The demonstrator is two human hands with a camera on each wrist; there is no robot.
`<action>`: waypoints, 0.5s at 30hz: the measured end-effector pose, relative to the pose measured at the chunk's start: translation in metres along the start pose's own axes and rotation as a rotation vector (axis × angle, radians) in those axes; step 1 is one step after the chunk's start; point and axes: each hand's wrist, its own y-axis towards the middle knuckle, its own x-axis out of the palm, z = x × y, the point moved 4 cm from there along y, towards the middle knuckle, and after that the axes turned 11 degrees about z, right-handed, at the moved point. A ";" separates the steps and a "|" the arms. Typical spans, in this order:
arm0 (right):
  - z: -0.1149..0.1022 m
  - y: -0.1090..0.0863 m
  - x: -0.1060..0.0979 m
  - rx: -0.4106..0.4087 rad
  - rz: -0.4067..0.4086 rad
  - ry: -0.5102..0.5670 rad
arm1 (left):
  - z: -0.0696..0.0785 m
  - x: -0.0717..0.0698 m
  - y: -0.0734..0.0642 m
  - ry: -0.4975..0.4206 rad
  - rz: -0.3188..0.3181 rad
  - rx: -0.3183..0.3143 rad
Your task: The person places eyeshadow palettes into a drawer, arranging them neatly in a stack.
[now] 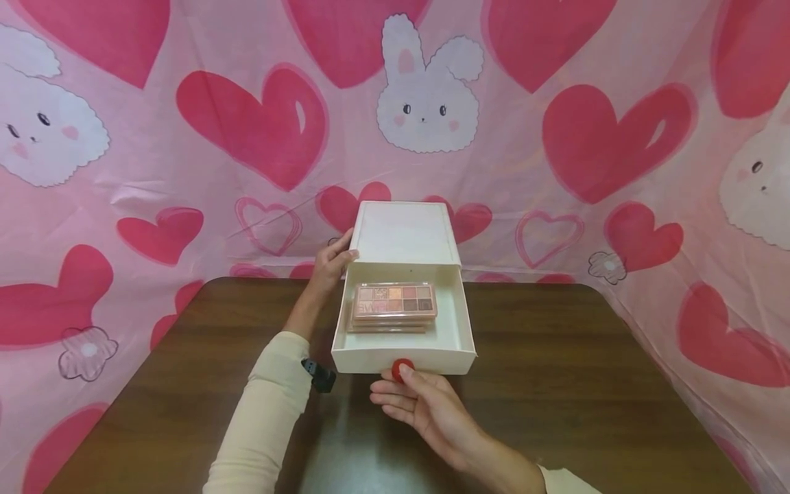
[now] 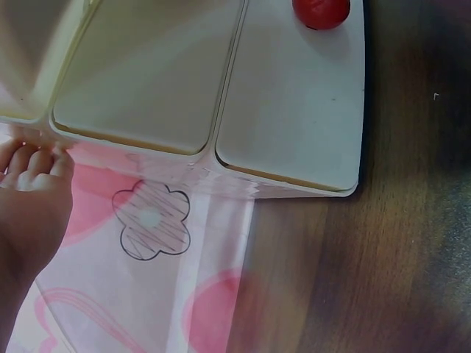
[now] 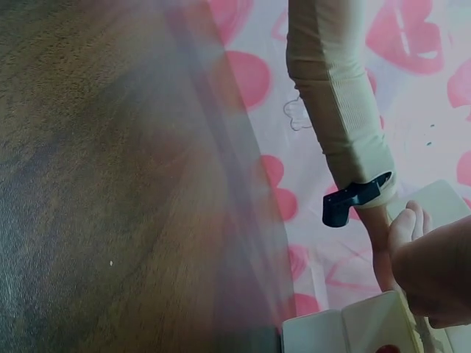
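A white drawer unit (image 1: 404,232) stands on the table with its top drawer (image 1: 453,309) pulled out. Stacked inside that drawer are eyeshadow palettes (image 1: 395,300), the uppermost under a clear lid. My right hand (image 1: 432,415) pinches the red knob (image 1: 402,369) on the drawer's front, thumb on it and the other fingers stretched out below. Against the unit's left side rests my left hand (image 1: 331,264), its thumb at the top front edge. Lower drawer fronts (image 2: 147,81) appear in the left wrist view, one with a red knob (image 2: 321,10).
The dark wooden table (image 1: 543,384) spreads beneath the unit. Behind it hangs a pink cloth (image 1: 352,144) printed with hearts and rabbits. A black device (image 1: 319,375) is strapped on the left wrist.
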 end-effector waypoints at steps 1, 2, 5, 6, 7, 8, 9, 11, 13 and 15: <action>0.000 0.000 0.000 -0.002 0.001 0.005 | 0.000 0.000 0.000 0.000 0.001 -0.001; 0.000 0.001 0.000 -0.005 0.001 0.010 | 0.000 0.000 0.000 -0.003 0.000 -0.002; 0.000 0.004 0.000 -0.011 0.009 0.024 | -0.001 0.000 0.000 0.001 -0.001 -0.003; 0.000 0.005 0.000 -0.011 0.013 0.027 | -0.001 0.000 0.000 0.002 -0.002 -0.003; 0.000 0.006 0.000 -0.012 0.019 0.029 | -0.001 0.000 0.000 0.008 -0.004 -0.002; -0.001 0.007 0.000 -0.013 0.022 0.032 | -0.001 0.001 0.000 0.010 -0.005 -0.001; -0.001 0.009 0.000 -0.016 0.026 0.033 | -0.002 0.001 -0.001 0.012 -0.005 -0.002; -0.002 0.012 -0.001 -0.021 0.031 0.029 | -0.001 0.001 -0.001 0.013 -0.001 0.000; -0.004 0.017 -0.001 -0.025 0.037 0.025 | 0.000 0.001 -0.001 0.014 -0.001 0.003; -0.006 0.022 -0.002 -0.031 0.043 0.024 | 0.000 0.001 -0.001 0.016 -0.001 0.005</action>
